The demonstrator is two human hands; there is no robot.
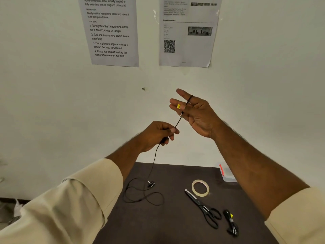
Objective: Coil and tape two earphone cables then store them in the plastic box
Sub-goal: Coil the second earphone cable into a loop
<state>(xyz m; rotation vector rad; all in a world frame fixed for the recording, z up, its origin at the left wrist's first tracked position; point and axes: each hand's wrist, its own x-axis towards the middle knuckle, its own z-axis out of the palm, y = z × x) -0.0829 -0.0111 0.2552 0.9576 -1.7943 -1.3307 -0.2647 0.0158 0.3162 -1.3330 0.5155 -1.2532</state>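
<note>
My left hand pinches a black earphone cable between thumb and fingertips, raised in front of the wall. The cable runs up to my right hand, whose fingers are held straight; the cable loops over one finger, and a yellow tag shows by the fingers. Below my left hand the cable hangs down to loose loops and earbuds on the dark table. A second earphone cable, bundled with a yellow tag, lies at the right. The clear plastic box is partly hidden behind my right forearm.
A roll of clear tape lies flat near the table's back right. Black scissors lie just in front of it, blades pointing away. Two printed sheets hang on the white wall directly behind the table.
</note>
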